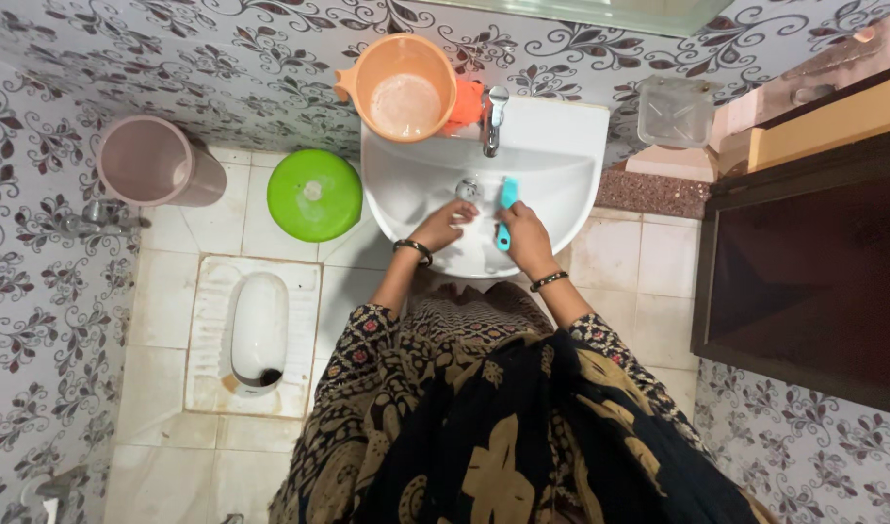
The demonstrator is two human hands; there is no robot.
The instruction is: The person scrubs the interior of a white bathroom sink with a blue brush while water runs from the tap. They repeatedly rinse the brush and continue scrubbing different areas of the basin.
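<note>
Mug [404, 87] by tap [492, 118], bucket [314, 194] below.

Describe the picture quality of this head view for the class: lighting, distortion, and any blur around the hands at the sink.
Head view: wide-angle distortion bends the patterned walls outward at the edges; lighting is even and soft, with mild glare on the white sink; the left hand, the right hand and the teal brush look reasonably sharp.
</note>
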